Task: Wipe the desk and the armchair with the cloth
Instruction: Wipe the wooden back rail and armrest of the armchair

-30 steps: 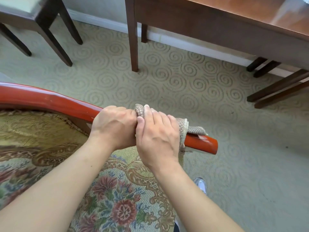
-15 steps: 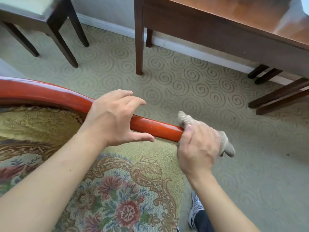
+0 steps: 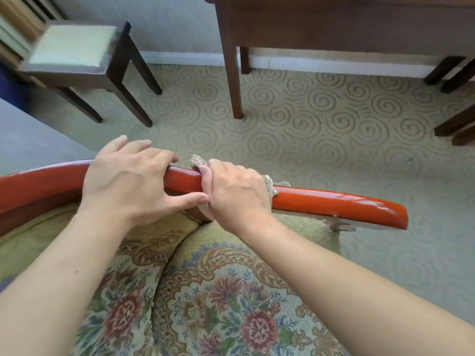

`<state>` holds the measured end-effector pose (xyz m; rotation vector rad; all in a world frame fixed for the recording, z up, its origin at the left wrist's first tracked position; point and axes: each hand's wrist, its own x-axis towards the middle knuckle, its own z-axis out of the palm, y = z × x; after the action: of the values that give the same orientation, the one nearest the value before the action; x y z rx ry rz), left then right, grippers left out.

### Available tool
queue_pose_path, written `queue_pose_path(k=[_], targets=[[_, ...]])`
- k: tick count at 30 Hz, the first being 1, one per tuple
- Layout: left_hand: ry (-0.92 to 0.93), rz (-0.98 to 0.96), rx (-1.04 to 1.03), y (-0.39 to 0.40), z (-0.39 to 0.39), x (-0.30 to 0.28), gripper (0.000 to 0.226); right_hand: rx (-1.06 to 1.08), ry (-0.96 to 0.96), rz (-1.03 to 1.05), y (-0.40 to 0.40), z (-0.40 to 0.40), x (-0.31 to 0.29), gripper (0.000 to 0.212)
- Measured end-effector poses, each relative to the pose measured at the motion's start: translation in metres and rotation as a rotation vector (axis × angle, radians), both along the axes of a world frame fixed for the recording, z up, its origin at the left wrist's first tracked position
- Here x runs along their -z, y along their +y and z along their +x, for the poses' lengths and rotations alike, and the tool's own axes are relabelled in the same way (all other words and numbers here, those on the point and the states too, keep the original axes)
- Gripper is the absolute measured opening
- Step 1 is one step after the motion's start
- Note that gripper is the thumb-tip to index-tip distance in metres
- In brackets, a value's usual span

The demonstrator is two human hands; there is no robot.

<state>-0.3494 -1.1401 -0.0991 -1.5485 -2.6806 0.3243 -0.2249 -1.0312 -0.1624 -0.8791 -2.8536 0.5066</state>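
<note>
The armchair has a glossy red-brown wooden arm [image 3: 334,204] that runs across the view, and a floral seat cushion [image 3: 231,299] below it. My right hand [image 3: 236,191] is wrapped over the arm and presses a beige woven cloth [image 3: 198,160] against the wood; bits of the cloth stick out on both sides of the hand. My left hand [image 3: 128,176] rests on the arm just left of it, fingers spread, thumb touching my right hand. The brown wooden desk [image 3: 334,24] stands at the top right, only its apron and legs showing.
A dark-legged stool with a pale green seat [image 3: 74,47] stands at the top left. One desk leg [image 3: 234,80] comes down to the swirl-patterned carpet [image 3: 321,119] ahead of the arm. More dark furniture legs [image 3: 455,122] show at the right edge.
My right hand slid the cloth out to the arm's end, then back left along the arm to beside my left hand. The left hand opened from a grip. The view has shifted.
</note>
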Motion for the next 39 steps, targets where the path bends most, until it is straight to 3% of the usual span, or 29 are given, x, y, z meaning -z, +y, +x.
queue_pose_path(k=[10, 14, 21, 27, 30, 34, 39], targets=[[0.072, 0.08, 0.005, 0.004, -0.002, 0.01, 0.094, 0.101, -0.035, 0.383, 0.049, 0.1, 0.012, 0.042], [0.09, 0.103, 0.008, 0.004, -0.003, 0.013, 0.094, 0.23, -0.034, 0.335, 0.032, 0.064, 0.008, 0.041], [0.087, 0.145, 0.08, 0.001, -0.005, 0.017, 0.091, 0.161, 0.139, 0.067, -0.008, -0.008, 0.003, 0.037], [0.109, 0.157, 0.101, 0.0, -0.007, 0.019, 0.085, -0.016, 0.056, 0.264, 0.024, 0.047, 0.009, 0.038], [0.105, 0.165, 0.085, 0.0, -0.008, 0.021, 0.084, 0.042, 0.018, 0.388, 0.054, 0.098, 0.012, 0.039], [0.086, 0.171, 0.058, 0.002, -0.008, 0.024, 0.085, 0.111, 0.144, 0.393, 0.089, 0.161, 0.014, 0.046], [0.117, 0.178, 0.055, 0.002, -0.017, 0.035, 0.08, 0.368, 0.143, 0.358, 0.078, 0.148, 0.015, 0.038]])
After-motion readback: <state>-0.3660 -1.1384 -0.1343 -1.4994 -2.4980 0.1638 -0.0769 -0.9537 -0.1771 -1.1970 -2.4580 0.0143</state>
